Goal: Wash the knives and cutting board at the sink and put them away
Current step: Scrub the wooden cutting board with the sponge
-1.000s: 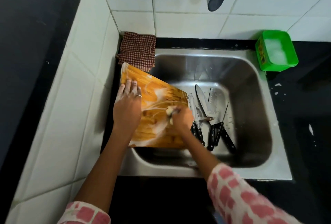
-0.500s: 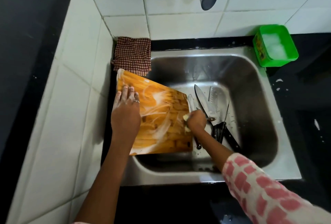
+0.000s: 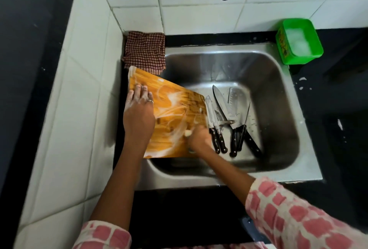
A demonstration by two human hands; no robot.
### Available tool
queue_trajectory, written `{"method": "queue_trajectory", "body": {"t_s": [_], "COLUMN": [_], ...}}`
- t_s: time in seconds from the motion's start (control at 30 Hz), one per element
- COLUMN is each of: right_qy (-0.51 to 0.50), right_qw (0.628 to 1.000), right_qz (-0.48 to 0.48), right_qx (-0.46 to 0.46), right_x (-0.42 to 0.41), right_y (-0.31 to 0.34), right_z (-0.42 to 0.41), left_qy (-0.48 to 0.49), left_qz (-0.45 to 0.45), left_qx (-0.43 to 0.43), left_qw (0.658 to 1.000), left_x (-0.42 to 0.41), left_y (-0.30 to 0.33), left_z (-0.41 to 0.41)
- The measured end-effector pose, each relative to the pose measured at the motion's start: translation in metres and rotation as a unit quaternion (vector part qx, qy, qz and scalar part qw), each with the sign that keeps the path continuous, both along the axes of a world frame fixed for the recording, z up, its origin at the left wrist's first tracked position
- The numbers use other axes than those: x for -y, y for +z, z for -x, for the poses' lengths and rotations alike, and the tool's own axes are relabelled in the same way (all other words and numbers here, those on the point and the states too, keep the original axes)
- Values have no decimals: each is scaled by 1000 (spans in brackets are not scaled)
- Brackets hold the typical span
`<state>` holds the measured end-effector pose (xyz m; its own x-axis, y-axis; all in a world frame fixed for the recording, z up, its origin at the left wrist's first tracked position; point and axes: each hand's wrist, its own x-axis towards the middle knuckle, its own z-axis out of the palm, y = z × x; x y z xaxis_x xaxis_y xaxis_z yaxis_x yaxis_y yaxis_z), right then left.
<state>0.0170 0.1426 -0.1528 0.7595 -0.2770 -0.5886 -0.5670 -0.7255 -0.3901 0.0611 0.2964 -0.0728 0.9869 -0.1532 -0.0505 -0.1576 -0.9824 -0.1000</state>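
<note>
The stainless-steel sink [image 3: 278, 89] fills the middle of the view, set into a black counter [image 3: 338, 129] with white wall tiles [image 3: 69, 109] at nine and twelve o'clock. The wooden cutting board [image 3: 175, 107] — streaked with white suds — leans over the sink's nine-o'clock edge, its lower side dipping into the basin. The left hand [image 3: 139, 113] lies flat on the board's left part, fingers straight and together, pressing it down. The right hand [image 3: 199, 139] is curled round a pale scrubber [image 3: 187, 133] at the board's five-o'clock corner. Black-handled knives [image 3: 225, 121] lie on the basin floor at three o'clock from the board, blades pointing to twelve. A checked cloth [image 3: 145, 53] hangs at the sink's eleven-o'clock corner; a green soap tub [image 3: 298, 41] — foamy inside — stands at one o'clock.
</note>
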Motion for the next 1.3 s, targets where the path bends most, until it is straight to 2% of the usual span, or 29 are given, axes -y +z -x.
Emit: {"method": "queue_trajectory", "body": {"t_s": [0.07,0.13,0.2,0.27,0.33,0.5,0.6,0.7,0.77,0.87,1.0,1.13,1.2,1.3], "right_qy": [40,42,29,-51,-81,-128,-101,-24,-20,-38,-109,-123,-98,4], "right_qw": [997,996,999,998,993,982,991,995,993,997,992,989,992,999], "right_qz": [-47,-54,-34,-19,-9,-75,-63,-90,-103,-67,-15,4,22,0], "right_qx": [36,50,16,-32,-80,-119,-65,27,45,15,-62,-81,-80,-36], "right_x": [-25,-22,4,32,48,52,23,-27,-40,-11,31,37,24,-22], "right_y": [13,13,3,-9,-13,-4,12,39,44,21,-1,-1,5,23], "right_z": [16,21,12,2,-5,0,5,18,28,21,3,5,6,15], "left_qy": [3,0,-4,-5,-4,1,39,51,47,44,38,72,110,153], "left_qz": [-1,1,0,-9,2,26,65,59,52,48,71,109,140,187], "left_qx": [7,5,-3,-9,1,10,33,21,21,31,44,47,34,21], "left_qw": [1000,1000,1000,1000,1000,1000,997,997,997,997,996,990,983,970], "left_x": [1,1,0,-2,-1,-1,1,3,2,1,0,-1,1,5], "left_y": [1,2,2,1,0,4,5,5,4,3,-1,-2,2,6], "left_z": [0,1,0,0,0,2,2,1,2,2,1,1,1,1]}}
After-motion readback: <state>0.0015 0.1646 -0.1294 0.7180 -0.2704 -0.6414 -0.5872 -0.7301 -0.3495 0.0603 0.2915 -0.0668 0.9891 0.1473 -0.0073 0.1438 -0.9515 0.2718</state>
